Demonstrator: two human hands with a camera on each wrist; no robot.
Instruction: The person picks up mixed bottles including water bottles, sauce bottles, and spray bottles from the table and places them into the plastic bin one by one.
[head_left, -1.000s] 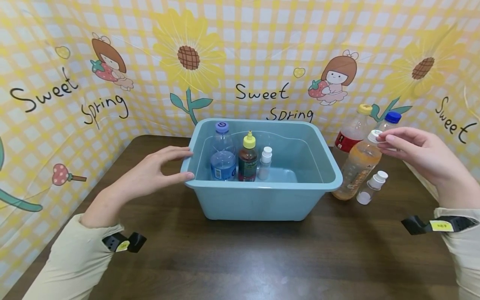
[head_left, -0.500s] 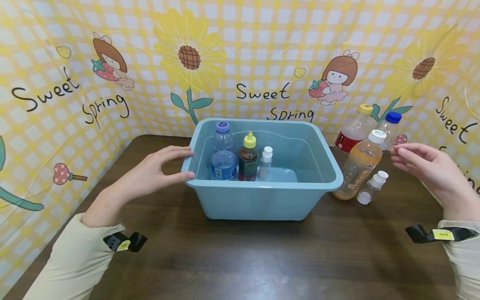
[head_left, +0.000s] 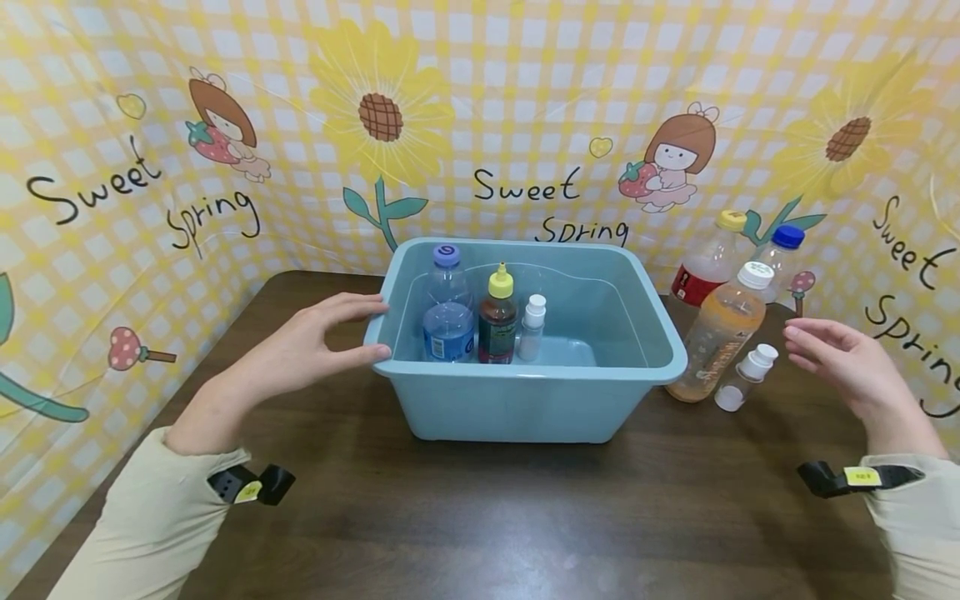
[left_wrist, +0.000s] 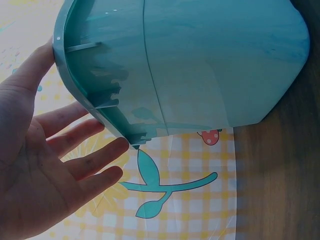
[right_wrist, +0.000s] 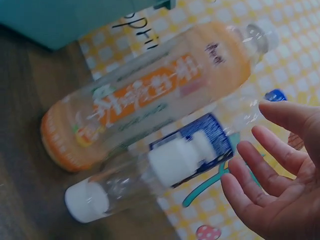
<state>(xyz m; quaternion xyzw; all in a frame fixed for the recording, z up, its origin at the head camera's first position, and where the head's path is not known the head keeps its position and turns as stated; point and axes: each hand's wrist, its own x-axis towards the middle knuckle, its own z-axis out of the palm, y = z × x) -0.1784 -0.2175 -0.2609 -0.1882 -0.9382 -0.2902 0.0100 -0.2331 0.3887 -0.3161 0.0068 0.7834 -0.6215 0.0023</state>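
My left hand (head_left: 307,346) touches the left rim of a blue plastic tub (head_left: 517,408), fingers relaxed along it. Inside the tub stand a clear water bottle with a purple cap (head_left: 448,312), a dark squeeze bottle with a yellow nozzle cap (head_left: 497,321) and a small clear bottle with a white cap (head_left: 532,329). My right hand (head_left: 843,367) hovers over the table at the right with loosely bent fingers and holds nothing. Just left of it are a second small white-capped bottle (head_left: 742,379) and an orange-labelled drink bottle (head_left: 720,333), seen closer in the right wrist view.
Behind the orange-labelled bottle stand a red-labelled bottle with a yellow cap (head_left: 705,262) and a blue-capped bottle (head_left: 783,246). A yellow checked cloth (head_left: 525,100) hangs around the back and sides of the dark wooden table (head_left: 480,517).
My right hand has drawn away from the orange-labelled bottle's white cap, moving right and down toward the table. The left hand stays at the tub's rim.
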